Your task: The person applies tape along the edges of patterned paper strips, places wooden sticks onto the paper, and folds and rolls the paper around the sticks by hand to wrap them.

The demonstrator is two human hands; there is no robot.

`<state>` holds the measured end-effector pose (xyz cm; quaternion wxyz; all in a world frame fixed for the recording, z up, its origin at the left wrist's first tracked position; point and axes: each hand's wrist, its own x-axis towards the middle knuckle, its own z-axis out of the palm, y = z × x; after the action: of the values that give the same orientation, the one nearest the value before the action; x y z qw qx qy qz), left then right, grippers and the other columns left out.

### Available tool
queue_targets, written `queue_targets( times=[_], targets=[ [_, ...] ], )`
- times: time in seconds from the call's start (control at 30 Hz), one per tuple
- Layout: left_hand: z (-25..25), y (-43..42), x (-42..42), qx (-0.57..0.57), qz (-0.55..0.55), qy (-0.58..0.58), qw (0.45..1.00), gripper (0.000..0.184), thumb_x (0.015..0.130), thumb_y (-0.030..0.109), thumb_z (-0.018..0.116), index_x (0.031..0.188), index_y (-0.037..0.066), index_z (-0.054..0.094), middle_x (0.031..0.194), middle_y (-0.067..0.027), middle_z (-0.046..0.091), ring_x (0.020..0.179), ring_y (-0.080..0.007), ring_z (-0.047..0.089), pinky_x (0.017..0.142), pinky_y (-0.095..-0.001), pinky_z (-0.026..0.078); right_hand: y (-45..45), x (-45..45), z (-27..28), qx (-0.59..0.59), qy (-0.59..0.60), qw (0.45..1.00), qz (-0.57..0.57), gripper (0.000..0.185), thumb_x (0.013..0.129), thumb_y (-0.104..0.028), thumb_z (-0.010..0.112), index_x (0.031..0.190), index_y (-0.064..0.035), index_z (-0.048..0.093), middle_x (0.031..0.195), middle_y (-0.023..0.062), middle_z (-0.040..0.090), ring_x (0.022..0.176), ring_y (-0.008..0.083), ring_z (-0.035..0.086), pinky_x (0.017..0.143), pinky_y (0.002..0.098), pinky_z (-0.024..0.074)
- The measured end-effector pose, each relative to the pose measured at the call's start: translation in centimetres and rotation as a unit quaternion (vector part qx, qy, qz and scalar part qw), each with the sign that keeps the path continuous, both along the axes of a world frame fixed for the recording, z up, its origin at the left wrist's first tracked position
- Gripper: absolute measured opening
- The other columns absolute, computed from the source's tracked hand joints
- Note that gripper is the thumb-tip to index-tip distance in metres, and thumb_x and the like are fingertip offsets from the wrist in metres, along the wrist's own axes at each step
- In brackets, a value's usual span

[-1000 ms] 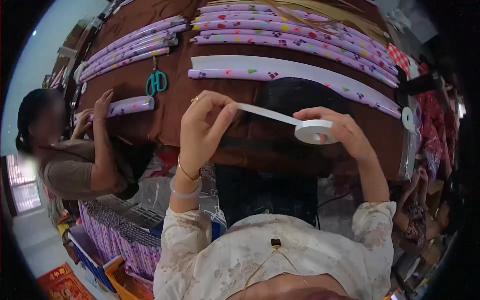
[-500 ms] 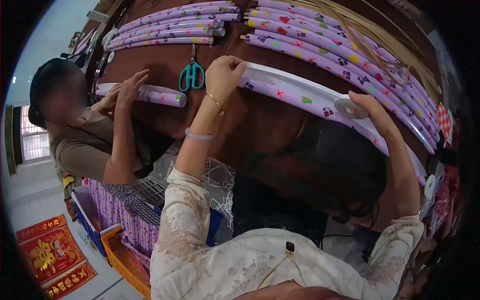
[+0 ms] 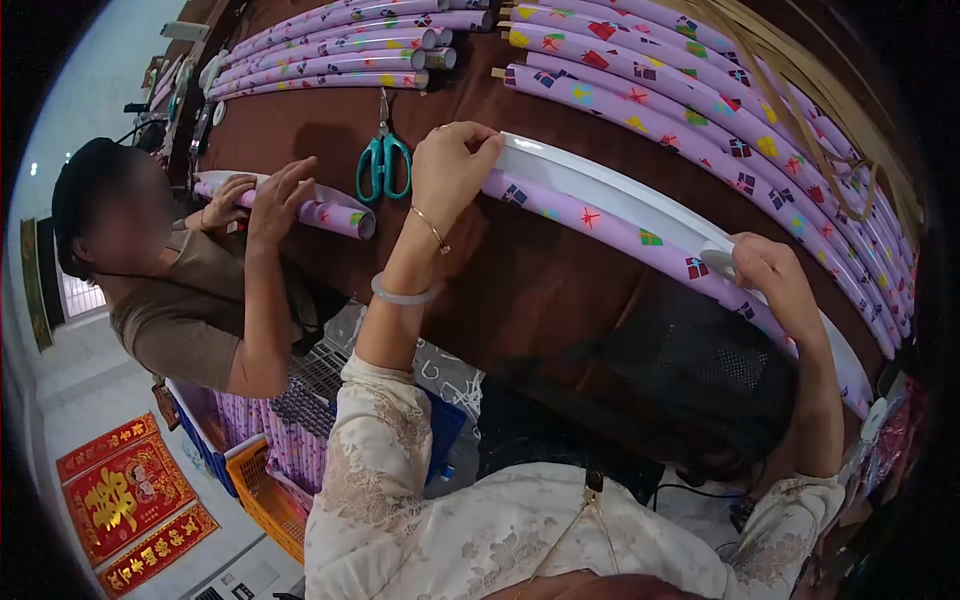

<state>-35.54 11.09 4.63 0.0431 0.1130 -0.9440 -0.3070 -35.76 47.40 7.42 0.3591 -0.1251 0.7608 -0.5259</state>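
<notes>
Clamped together at thumb and fingers, the left hand's [image 3: 455, 165] grip is set on the end of a thin white tape strip [image 3: 620, 183] at upper centre; by the right hand [image 3: 783, 280], a flat white tape roll [image 3: 717, 260] is held right of centre. Whether the lilac, gift-patterned, white-backed sheet [image 3: 560, 207] below is touched by the strip cannot be told. If tension is lost or the sheet is nudged, the strip could be twisted or stuck crookedly.
</notes>
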Motion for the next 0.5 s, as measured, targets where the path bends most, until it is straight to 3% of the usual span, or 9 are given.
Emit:
queue_targets(
  times=[0.17, 0.5],
  targets=[
    [0.1, -0.12, -0.15, -0.004, 0.015, -0.004, 1.0, 0.024, 0.072, 0.026, 0.062, 0.078, 0.003, 0.068, 0.07, -0.0125, 0.064, 0.068, -0.0265, 0.062, 0.064, -0.0351, 0.048, -1.01, 0.28, 1.12, 0.039, 0.058, 0.998, -0.005, 0.038, 0.086, -0.031, 0.052, 0.088, 0.006, 0.059, 0.081, 0.0066, 0.056, 0.074, 0.0136, 0.05, 0.069, 0.0264, 0.0393],
    [-0.46, -0.07, -0.39, -0.034, 0.006, -0.005, 0.999, 0.023, 0.072, 0.028, 0.062, 0.076, 0.006, 0.069, 0.071, -0.0102, 0.065, 0.071, -0.0268, 0.061, 0.066, -0.0357, 0.048, -0.86, 0.26, 0.84, 0.062, 0.064, 0.996, -0.014, 0.04, 0.087, -0.034, 0.049, 0.087, 0.0049, 0.059, 0.076, 0.0069, 0.056, 0.069, 0.0121, 0.049, 0.063, 0.0265, 0.0394]
  ],
)
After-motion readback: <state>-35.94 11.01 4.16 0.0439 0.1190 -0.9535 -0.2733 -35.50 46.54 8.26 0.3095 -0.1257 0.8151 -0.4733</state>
